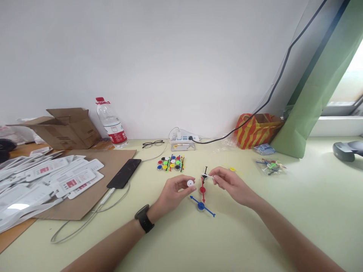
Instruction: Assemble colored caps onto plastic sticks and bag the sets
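My left hand (178,190), with a black watch on its wrist, pinches a small white disc (190,183) between thumb and fingers. Opposite it, my right hand (229,183) is closed on one end of a thin white arrow (208,175). Below and between the hands lie a blue disc with a blue arrow through it (201,206) and a red disc with a red arrow (202,190). A black disc with a black arrow (205,175) sits behind them, partly covered by the white arrow. Beyond my right hand is a yellow disc (232,169), partly hidden.
Coloured discs and arrows (171,163) lie grouped behind my left hand. A bag of arrows (272,166) rests at right. Left are a phone (124,173), cable, cardboard (85,204) and white packets (51,177). Glasses (153,144) and a power strip (183,137) are by the wall.
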Demonstrator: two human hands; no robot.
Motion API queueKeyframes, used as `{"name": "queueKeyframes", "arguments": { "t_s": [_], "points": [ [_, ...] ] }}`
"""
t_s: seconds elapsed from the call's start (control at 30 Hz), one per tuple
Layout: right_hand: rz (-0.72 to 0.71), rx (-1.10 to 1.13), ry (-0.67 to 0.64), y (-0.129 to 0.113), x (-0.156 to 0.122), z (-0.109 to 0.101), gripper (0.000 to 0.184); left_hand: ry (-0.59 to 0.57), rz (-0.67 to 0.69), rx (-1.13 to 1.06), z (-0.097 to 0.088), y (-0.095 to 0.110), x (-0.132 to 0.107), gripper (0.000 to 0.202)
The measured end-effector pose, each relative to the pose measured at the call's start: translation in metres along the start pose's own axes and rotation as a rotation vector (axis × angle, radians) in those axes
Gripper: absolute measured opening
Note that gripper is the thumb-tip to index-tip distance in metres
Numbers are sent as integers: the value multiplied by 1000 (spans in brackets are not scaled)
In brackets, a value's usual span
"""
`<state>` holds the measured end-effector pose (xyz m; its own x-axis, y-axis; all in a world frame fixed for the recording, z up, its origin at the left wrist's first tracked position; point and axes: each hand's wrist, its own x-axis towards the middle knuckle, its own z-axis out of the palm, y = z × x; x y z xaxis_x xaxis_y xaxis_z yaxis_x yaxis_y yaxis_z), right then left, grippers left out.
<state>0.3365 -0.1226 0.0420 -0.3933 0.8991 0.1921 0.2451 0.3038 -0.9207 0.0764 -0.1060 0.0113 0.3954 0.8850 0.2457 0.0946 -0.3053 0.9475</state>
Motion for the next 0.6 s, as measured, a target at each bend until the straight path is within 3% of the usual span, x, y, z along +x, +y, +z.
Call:
{"name": "queueKeyframes", "arguments": {
  "t_s": [0.2, 0.6],
  "points": [
    [-89, 188, 0, 0, 4, 38, 28, -150, 39, -65, 18, 21, -8, 30],
    [-342, -215, 189, 15, 1, 48, 14, -199, -46, -249, 16, 19, -6, 29]
  ]
}}
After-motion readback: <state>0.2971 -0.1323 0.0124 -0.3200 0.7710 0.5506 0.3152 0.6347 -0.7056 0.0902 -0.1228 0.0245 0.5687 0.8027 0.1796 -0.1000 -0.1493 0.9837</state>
